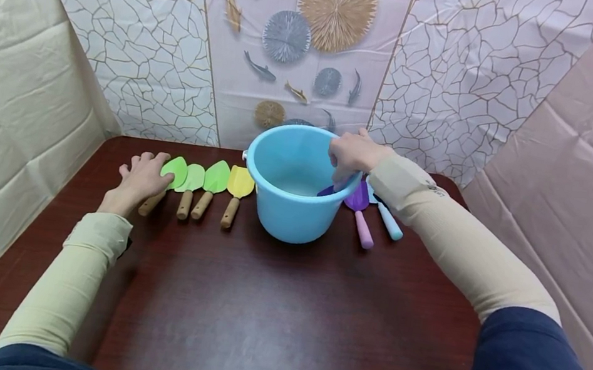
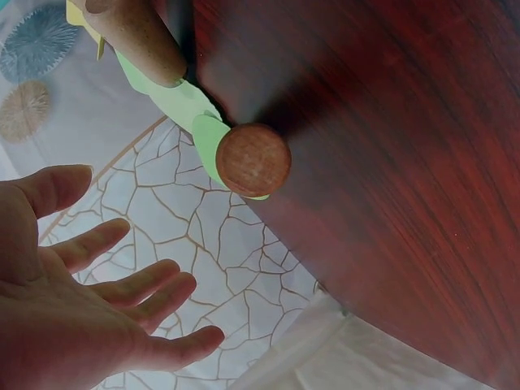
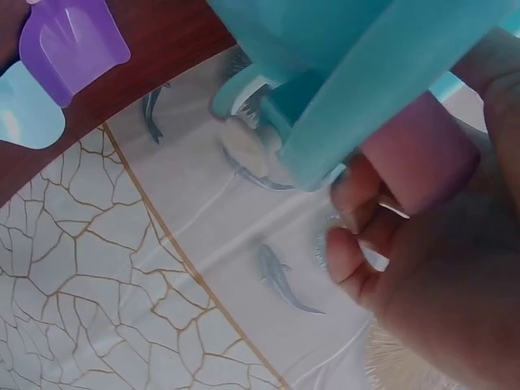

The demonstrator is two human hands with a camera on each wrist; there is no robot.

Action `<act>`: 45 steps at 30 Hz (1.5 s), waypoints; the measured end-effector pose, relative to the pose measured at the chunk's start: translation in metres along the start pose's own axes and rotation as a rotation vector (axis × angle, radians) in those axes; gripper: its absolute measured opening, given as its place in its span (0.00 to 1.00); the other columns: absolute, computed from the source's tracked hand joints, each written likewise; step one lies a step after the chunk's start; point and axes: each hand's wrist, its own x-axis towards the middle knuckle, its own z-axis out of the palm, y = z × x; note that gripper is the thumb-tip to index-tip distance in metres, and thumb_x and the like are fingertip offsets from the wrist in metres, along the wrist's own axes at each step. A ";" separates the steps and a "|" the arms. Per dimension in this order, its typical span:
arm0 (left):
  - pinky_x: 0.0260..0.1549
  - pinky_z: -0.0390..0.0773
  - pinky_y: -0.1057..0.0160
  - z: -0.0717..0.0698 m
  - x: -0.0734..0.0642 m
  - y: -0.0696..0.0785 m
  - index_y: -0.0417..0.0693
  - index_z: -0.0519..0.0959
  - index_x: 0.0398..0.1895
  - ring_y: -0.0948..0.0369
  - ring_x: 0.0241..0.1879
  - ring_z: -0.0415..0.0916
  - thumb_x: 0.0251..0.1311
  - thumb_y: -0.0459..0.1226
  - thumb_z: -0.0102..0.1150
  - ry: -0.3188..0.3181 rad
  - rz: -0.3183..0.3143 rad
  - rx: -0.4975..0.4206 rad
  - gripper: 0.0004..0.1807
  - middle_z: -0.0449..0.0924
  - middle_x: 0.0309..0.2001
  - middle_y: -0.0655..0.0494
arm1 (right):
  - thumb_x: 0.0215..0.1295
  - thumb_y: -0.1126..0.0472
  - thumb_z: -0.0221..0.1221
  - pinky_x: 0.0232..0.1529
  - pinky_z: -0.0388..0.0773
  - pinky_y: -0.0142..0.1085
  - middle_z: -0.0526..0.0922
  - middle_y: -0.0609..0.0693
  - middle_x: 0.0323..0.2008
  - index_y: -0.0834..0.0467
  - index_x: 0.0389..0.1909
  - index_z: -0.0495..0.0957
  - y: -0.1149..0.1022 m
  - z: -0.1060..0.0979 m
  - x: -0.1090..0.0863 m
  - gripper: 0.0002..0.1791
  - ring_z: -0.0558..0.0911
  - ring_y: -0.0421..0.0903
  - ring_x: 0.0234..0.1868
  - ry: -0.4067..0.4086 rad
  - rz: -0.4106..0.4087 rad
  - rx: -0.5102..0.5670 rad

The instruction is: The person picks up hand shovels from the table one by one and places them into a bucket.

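Over the rim of the light blue bucket point(image 1: 294, 219), my right hand point(image 1: 354, 153) holds a toy shovel by its pink handle point(image 3: 422, 153). Part of that shovel's purple blade point(image 1: 326, 191) shows inside the bucket. My left hand point(image 1: 139, 180), fingers spread, is at the leftmost green trowel point(image 1: 175, 172). In the left wrist view its palm point(image 2: 73, 317) holds nothing and looks apart from the wooden handle end point(image 2: 253, 160). Right of the bucket lie another purple shovel point(image 1: 358, 197) with a pink handle and a light blue shovel point(image 1: 390, 222).
Two more green trowels, one pale point(image 1: 193, 178) and one brighter point(image 1: 216, 177), lie left of the bucket with a yellow shovel point(image 1: 240, 183). Their wooden handles point toward me. Patterned cloth point(image 1: 153, 32) hangs behind the dark wooden table point(image 1: 254, 324).
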 end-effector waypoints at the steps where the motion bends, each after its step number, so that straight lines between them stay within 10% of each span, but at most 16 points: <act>1: 0.57 0.42 0.27 0.000 0.000 0.000 0.40 0.56 0.71 0.31 0.63 0.48 0.65 0.42 0.41 0.000 -0.001 0.000 0.32 0.52 0.67 0.28 | 0.46 0.54 0.71 0.51 0.57 0.48 0.83 0.51 0.29 0.56 0.25 0.79 0.001 0.000 0.000 0.12 0.76 0.50 0.37 0.027 -0.015 0.013; 12: 0.48 0.59 0.34 0.004 0.001 -0.004 0.37 0.58 0.68 0.31 0.58 0.51 0.65 0.40 0.43 0.037 -0.019 -0.013 0.30 0.53 0.63 0.24 | 0.69 0.52 0.54 0.46 0.72 0.52 0.85 0.60 0.41 0.62 0.52 0.75 0.023 0.003 -0.003 0.19 0.82 0.59 0.36 0.573 -0.107 0.111; 19: 0.48 0.62 0.33 0.008 0.002 -0.012 0.35 0.59 0.66 0.30 0.54 0.56 0.61 0.37 0.44 0.005 -0.066 0.015 0.30 0.56 0.58 0.23 | 0.73 0.53 0.47 0.48 0.69 0.53 0.81 0.63 0.52 0.63 0.60 0.67 0.044 0.011 -0.007 0.22 0.81 0.61 0.49 0.726 -0.051 0.104; 27: 0.47 0.65 0.34 0.020 0.004 -0.025 0.29 0.57 0.62 0.28 0.53 0.58 0.61 0.38 0.45 -0.075 -0.129 0.053 0.29 0.58 0.55 0.21 | 0.73 0.56 0.47 0.49 0.71 0.55 0.81 0.64 0.53 0.64 0.59 0.68 0.077 0.037 -0.010 0.20 0.81 0.63 0.47 0.748 0.072 0.088; 33: 0.43 0.69 0.36 0.024 0.003 -0.031 0.26 0.59 0.57 0.29 0.50 0.64 0.64 0.42 0.45 -0.097 -0.148 0.072 0.28 0.62 0.51 0.23 | 0.72 0.57 0.47 0.34 0.73 0.53 0.84 0.67 0.34 0.65 0.55 0.70 0.098 0.062 -0.013 0.18 0.80 0.64 0.27 0.740 0.115 0.072; 45: 0.36 0.71 0.46 0.026 0.003 -0.029 0.29 0.62 0.52 0.38 0.39 0.72 0.64 0.46 0.44 -0.125 -0.168 0.050 0.26 0.71 0.41 0.32 | 0.71 0.56 0.46 0.30 0.76 0.54 0.81 0.66 0.35 0.66 0.52 0.69 0.120 0.109 -0.018 0.18 0.81 0.63 0.30 0.557 0.228 0.145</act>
